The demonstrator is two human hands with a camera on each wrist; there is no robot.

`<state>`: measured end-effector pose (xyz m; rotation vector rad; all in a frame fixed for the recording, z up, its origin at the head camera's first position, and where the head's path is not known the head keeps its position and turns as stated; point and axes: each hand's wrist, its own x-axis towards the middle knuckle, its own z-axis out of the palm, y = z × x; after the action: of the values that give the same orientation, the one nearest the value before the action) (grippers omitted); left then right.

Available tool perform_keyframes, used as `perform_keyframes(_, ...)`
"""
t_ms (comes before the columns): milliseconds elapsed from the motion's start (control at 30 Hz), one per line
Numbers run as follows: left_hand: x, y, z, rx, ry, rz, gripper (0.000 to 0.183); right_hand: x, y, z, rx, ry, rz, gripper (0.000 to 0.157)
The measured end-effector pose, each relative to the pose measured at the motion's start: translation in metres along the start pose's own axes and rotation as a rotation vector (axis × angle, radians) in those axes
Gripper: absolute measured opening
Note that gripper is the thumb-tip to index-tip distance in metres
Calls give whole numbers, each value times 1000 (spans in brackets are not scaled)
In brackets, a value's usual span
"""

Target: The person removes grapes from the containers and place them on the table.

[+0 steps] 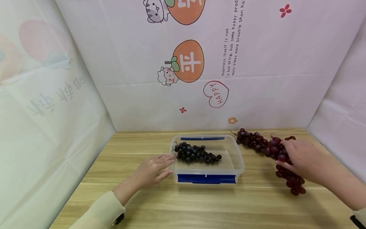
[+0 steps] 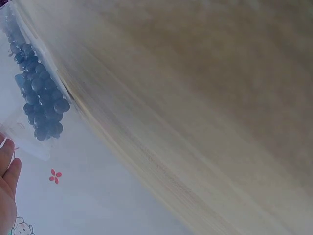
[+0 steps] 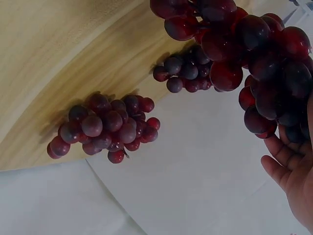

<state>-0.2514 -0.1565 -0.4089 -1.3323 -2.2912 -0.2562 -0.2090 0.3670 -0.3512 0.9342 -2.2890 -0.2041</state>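
My right hand (image 1: 307,162) grips a bunch of red grapes (image 1: 291,183) near its upper end, with the lower end hanging towards me. In the right wrist view this bunch (image 3: 264,58) looks raised off the table. My left hand (image 1: 154,168) rests its extended fingers against the left side of a clear plastic box (image 1: 238,156) with blue clips. Inside the box lies a bunch of black grapes (image 1: 191,152), also seen through the wall in the left wrist view as a bluish bunch (image 2: 41,93).
Behind the held bunch a darker red bunch (image 1: 251,140) lies by the table's back edge. Another red bunch (image 3: 107,125) shows in the right wrist view, mostly hidden by my right hand in the head view. White printed sheets (image 1: 128,79) wall the wooden table (image 1: 137,210).
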Motion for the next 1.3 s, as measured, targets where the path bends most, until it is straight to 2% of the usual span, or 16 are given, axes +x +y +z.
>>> perform_keyframes(100,0,0,1,3,-5,-3,44,-2,-2,5,10,-32,18,85)
perform_keyframes(267,0,0,1,16,-12,0,44,-1,-5,12,-5,-21,2,86)
perform_keyframes(633,0,0,0,14,-14,-3,44,4,-12,25,19,-72,11,88)
perform_keyframes(800,0,0,-1,16,-19,-2,44,7,-17,28,31,-129,40,91)
perform_keyframes(1067,1,2,-2,14,-22,-5,45,14,-25,32,72,-277,117,63)
perform_keyframes(1300,1,2,-3,26,-24,-1,45,18,-32,39,85,-349,170,60)
